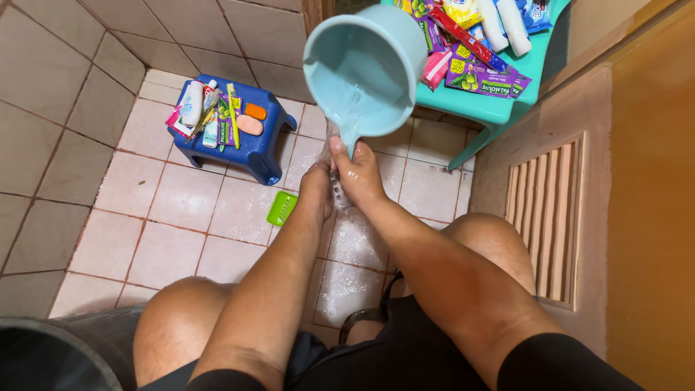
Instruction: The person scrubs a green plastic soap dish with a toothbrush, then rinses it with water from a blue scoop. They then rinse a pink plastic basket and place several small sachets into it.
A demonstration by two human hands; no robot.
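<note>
My right hand [360,172] grips the handle of a light blue plastic dipper [365,61], which is raised and tilted so that water runs down from it. The stream falls between my two hands. My left hand [316,190] is pressed against the right one, just under the water, with its fingers curled. A small greyish thing shows between the hands, but I cannot make out what it is. Both forearms reach forward from above my bare knees.
A blue stool [255,153] on the wet tiled floor carries a white bottle, toothbrushes, tubes and soap bars. A green soap tray [281,208] lies near it. A teal table [499,101] with sachets stands at the top right. A dark bucket [43,355] is at the lower left and a louvred door [543,217] at the right.
</note>
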